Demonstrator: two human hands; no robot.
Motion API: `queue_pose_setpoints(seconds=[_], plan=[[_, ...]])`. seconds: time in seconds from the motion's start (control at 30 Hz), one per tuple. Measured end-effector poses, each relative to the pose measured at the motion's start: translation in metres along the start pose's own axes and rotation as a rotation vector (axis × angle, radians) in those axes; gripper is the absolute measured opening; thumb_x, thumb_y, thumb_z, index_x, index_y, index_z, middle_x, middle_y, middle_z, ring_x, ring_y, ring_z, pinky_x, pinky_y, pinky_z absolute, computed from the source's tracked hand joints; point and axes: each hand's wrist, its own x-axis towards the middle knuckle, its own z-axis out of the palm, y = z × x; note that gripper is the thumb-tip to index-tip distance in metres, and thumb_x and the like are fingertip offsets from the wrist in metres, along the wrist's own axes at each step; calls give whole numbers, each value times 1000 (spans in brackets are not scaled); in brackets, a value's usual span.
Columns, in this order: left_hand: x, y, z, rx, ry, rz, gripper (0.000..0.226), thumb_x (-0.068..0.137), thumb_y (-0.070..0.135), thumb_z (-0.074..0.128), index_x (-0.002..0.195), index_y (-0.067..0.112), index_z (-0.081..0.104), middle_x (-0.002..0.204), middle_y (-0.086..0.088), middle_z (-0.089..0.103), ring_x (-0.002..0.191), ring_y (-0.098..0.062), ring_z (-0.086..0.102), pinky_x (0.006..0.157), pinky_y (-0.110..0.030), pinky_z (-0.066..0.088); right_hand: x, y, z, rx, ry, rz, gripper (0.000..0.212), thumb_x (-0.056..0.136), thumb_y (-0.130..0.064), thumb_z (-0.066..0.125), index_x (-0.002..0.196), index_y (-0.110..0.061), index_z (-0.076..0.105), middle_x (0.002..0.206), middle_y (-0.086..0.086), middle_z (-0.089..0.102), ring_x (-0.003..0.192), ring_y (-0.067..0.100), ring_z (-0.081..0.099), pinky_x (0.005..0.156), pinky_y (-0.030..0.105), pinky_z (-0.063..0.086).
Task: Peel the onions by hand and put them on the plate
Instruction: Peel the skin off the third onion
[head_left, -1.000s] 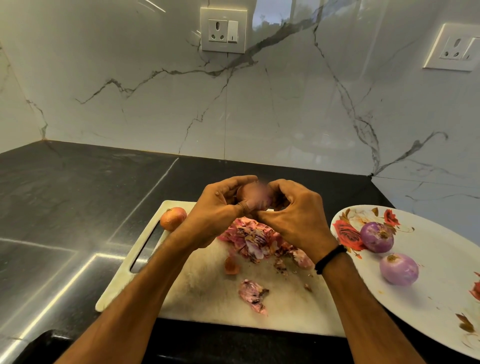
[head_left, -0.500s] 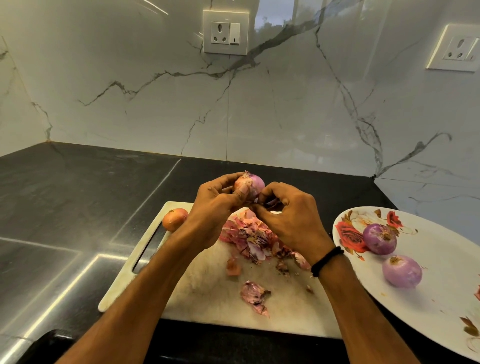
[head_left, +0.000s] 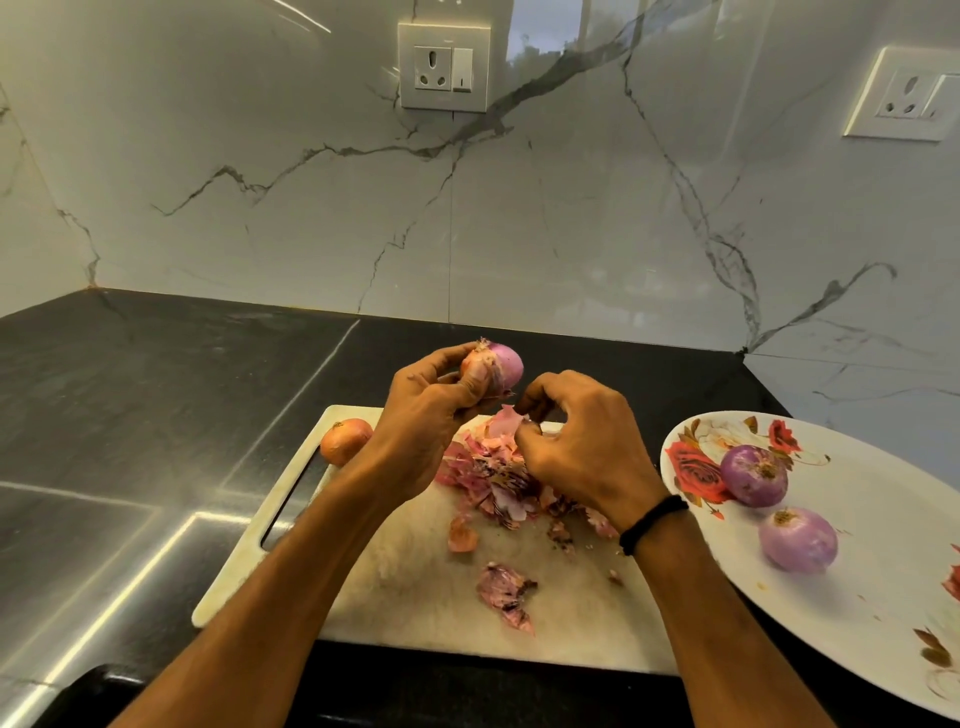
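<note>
A brown onion (head_left: 340, 441) sits on the board's (head_left: 415, 571) far-left corner. Above the board, the left hand (head_left: 421, 421) grips a half-peeled onion (head_left: 498, 366) - fingers curled round its skinned side. Just beside it, the right hand (head_left: 582, 441) pinches a flake (head_left: 503, 420) of skin over the peels (head_left: 488, 478). Two peeled onions (head_left: 754, 475) lie on the plate (head_left: 883, 519), close together - not touching.
</note>
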Motion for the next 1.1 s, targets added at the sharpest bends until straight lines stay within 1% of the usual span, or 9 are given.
queue_pose_setpoints(seconds=[0.07, 0.2, 0.27, 0.4, 0.47, 0.57, 0.67, 0.87, 1.1], plan=[[-1, 0, 0, 24, -4, 19, 44, 75, 18, 66, 118, 20, 60, 123, -11, 65, 115, -28, 65, 97, -36, 56, 1, 0, 1, 20, 76, -13, 19, 78, -32, 70, 94, -23, 64, 89, -8, 62, 81, 8, 58, 81, 29, 54], [-1, -1, 0, 83, 8, 39, 57, 70, 18, 74, 126, 19, 59, 127, -10, 63, 119, -25, 63, 102, -43, 53, 4, -4, 5, 113, 135, -48, 45, 78, -24, 83, 114, -15, 59, 102, 0, 57, 84, 9, 56, 73, 8, 48], [-1, -3, 1, 115, 11, 34, 56, 77, 12, 74, 130, 19, 58, 128, -7, 62, 119, -23, 62, 102, -44, 53, 5, -7, 8, 128, 137, -60, 55, 77, -24, 84, 123, -13, 56, 108, 3, 55, 86, 10, 57, 75, 9, 50], [-1, -2, -1, 46, -53, -6, 49, 89, 5, 63, 137, 11, 56, 130, -10, 61, 119, -26, 62, 100, -40, 54, 5, -5, 11, 98, 152, -60, 53, 80, -19, 81, 126, -12, 57, 119, 9, 55, 101, 17, 60, 88, 23, 55], [0, -2, -3, 30, -66, -7, 45, 95, -2, 55, 138, 10, 55, 131, -11, 61, 119, -27, 62, 101, -40, 54, 5, -3, 10, 92, 161, -58, 52, 82, -16, 79, 128, -13, 57, 121, 8, 55, 106, 17, 59, 91, 19, 52], [2, -3, -4, 49, -72, 0, 45, 95, -4, 55, 137, 12, 56, 132, -11, 60, 122, -28, 61, 103, -44, 52, 5, -5, 10, 94, 189, -72, 50, 81, -15, 80, 127, -12, 59, 120, 9, 57, 106, 13, 56, 89, 7, 45], [1, -4, -5, 77, -76, 6, 45, 93, -3, 58, 132, 19, 59, 134, -9, 58, 124, -27, 59, 102, -44, 52, 5, -8, 10, 121, 182, -75, 53, 78, -20, 83, 124, -10, 60, 119, 10, 57, 104, 12, 55, 88, 9, 48], [0, -4, -4, 107, -98, 8, 44, 92, -3, 60, 131, 18, 60, 135, -8, 58, 125, -26, 57, 102, -46, 53, 6, -9, 7, 133, 219, -30, 50, 72, -28, 87, 112, -10, 63, 107, 6, 61, 90, 8, 55, 80, -2, 42], [-1, -2, -5, 194, -105, -1, 45, 93, -6, 58, 133, 14, 59, 132, -7, 60, 124, -26, 58, 103, -47, 52, 5, -8, -1, 165, 133, 2, 48, 68, -40, 85, 104, -15, 65, 96, -5, 60, 83, -2, 56, 77, -1, 43]])
